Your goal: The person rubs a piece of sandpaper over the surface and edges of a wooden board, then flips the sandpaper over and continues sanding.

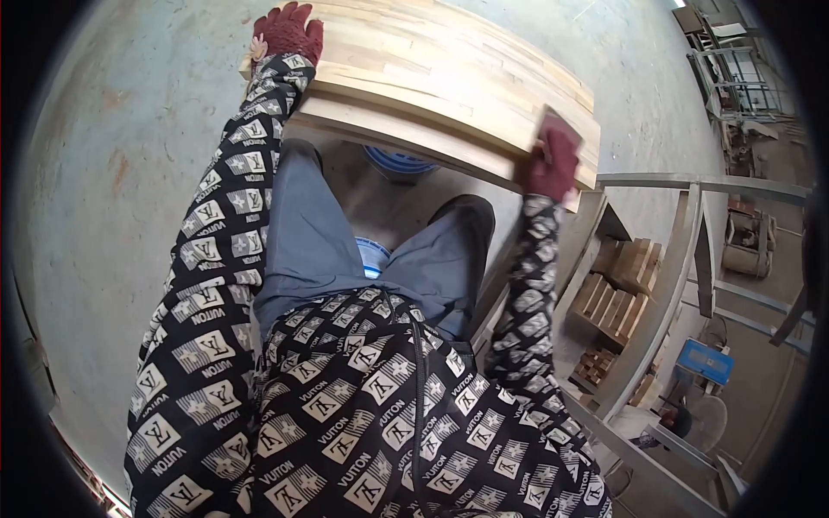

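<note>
A wide, pale wooden board (414, 56) made of joined strips lies across the top of the view, in front of my knees. My left hand (289, 34), in a dark red glove, rests on the board's left end with its fingers spread. At the right end, my right hand (553, 164), in a matching glove, is closed around a flat reddish-brown sheet (563, 128) against the board. That hand is slightly blurred, and its fingertips are partly hidden. Below the board's near edge runs another wooden piece (380, 121).
A metal frame (648, 180) stands at the right, with stacked wood blocks (611, 306) inside it. Farther right are a blue box (704, 361) and a fan (706, 421). A blue round object (397, 161) shows beneath the board, between my knees.
</note>
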Demonstrator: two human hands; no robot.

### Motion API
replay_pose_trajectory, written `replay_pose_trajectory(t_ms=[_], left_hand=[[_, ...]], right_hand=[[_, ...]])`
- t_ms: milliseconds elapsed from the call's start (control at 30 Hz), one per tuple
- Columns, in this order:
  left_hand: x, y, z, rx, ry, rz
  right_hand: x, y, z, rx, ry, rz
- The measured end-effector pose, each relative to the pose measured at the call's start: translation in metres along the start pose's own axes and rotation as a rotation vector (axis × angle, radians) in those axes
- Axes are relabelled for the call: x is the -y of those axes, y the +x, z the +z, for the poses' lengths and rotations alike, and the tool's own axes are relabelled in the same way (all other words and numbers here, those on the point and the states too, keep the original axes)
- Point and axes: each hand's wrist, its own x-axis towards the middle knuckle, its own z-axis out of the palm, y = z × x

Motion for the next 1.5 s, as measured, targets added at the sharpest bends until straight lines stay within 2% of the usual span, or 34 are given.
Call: replay_pose_trajectory(t_ms=[100, 167, 200, 233, 267, 300, 333, 367, 400, 433, 533, 600, 667, 700, 800, 867, 900, 933, 1000, 1033, 1067, 1100, 1133, 1167, 1233, 1333, 1367, 1400, 1500], left_hand=[[0.0, 0.002, 0.003, -0.007, -0.003, -0.018], [-0.002, -0.001, 0.002, -0.034, 0.017, -0.039], [-0.001, -0.002, 0.005, -0.033, 0.011, -0.039], [0.002, -0.001, 0.007, -0.014, 0.026, -0.03], [0.002, 0.002, 0.007, 0.001, 0.045, -0.018], [-0.001, 0.002, 0.005, -0.013, 0.051, -0.03], [-0.002, 0.002, 0.002, -0.018, 0.057, -0.02], [-0.004, 0.0, -0.002, -0.017, 0.04, -0.018], [-0.005, -0.001, -0.006, -0.017, 0.024, -0.016], [-0.007, -0.001, -0.011, -0.02, 0.009, -0.011], [-0.004, -0.001, -0.01, -0.029, -0.017, 0.016], [-0.004, -0.001, -0.01, -0.036, -0.026, 0.024], [-0.006, -0.003, -0.01, -0.05, -0.015, 0.0], [-0.007, -0.003, -0.008, -0.05, -0.002, -0.021], [-0.003, 0.0, -0.004, -0.004, -0.009, -0.012], [-0.005, 0.0, -0.002, 0.02, -0.004, -0.052], [-0.006, -0.001, -0.002, 0.007, -0.001, -0.06], [-0.006, 0.0, -0.002, -0.008, 0.003, -0.069], [-0.004, 0.0, 0.0, 0.01, 0.034, -0.055], [-0.004, 0.001, -0.003, 0.027, 0.015, -0.057], [-0.004, 0.002, -0.004, 0.043, -0.002, -0.057], [-0.005, 0.001, -0.005, 0.019, -0.001, -0.06], [-0.005, 0.0, -0.005, 0.016, 0.005, -0.053], [-0.005, 0.001, -0.008, 0.036, -0.01, -0.058], [-0.006, 0.001, -0.007, 0.038, -0.02, -0.061], [-0.006, 0.0, -0.011, 0.049, -0.035, -0.052], [-0.007, 0.001, -0.011, 0.069, -0.033, -0.06], [-0.007, 0.001, -0.013, 0.071, -0.036, -0.072], [-0.01, 0.0, -0.014, 0.064, -0.006, -0.073]], right_hand=[[-0.057, 0.002, -0.031, 0.081, -0.016, 0.073], [-0.073, -0.001, -0.026, -0.06, -0.12, 0.094], [-0.042, 0.007, -0.026, 0.038, -0.195, 0.347], [-0.032, 0.007, -0.008, 0.001, -0.172, 0.312], [-0.035, 0.0, 0.027, -0.156, -0.094, 0.133], [0.012, 0.005, 0.038, -0.167, -0.111, 0.084], [0.058, 0.014, 0.047, -0.088, 0.023, 0.084], [0.096, 0.015, 0.059, -0.133, 0.098, 0.016], [0.13, 0.019, 0.064, 0.016, 0.102, -0.006], [0.159, 0.026, 0.054, 0.103, 0.077, -0.132], [0.183, 0.032, 0.047, 0.212, 0.203, -0.19], [0.157, 0.03, 0.043, 0.263, 0.19, -0.223], [0.105, 0.021, 0.045, 0.114, 0.245, -0.171], [0.076, 0.019, 0.043, 0.061, 0.143, -0.126], [-0.01, 0.022, 0.021, 0.026, 0.128, 0.022], [-0.03, 0.028, 0.011, 0.001, -0.168, 0.116], [-0.028, 0.033, 0.008, 0.136, -0.191, 0.229], [-0.022, 0.035, 0.015, 0.14, -0.19, 0.223], [0.022, 0.036, 0.045, 0.076, -0.028, 0.346], [0.043, 0.022, 0.082, -0.08, -0.067, 0.122], [0.093, 0.025, 0.095, -0.036, 0.006, 0.187], [0.13, 0.022, 0.109, 0.099, 0.048, 0.188], [0.188, 0.035, 0.092, 0.058, 0.151, 0.028], [0.212, 0.039, 0.105, 0.066, 0.096, -0.19], [0.232, 0.038, 0.091, 0.214, 0.195, -0.198], [0.201, 0.04, 0.08, 0.273, 0.219, -0.243], [0.174, 0.037, 0.081, 0.238, 0.313, -0.137], [0.141, 0.038, 0.072, 0.209, 0.271, -0.061], [0.023, 0.037, 0.047, 0.065, 0.003, 0.016]])
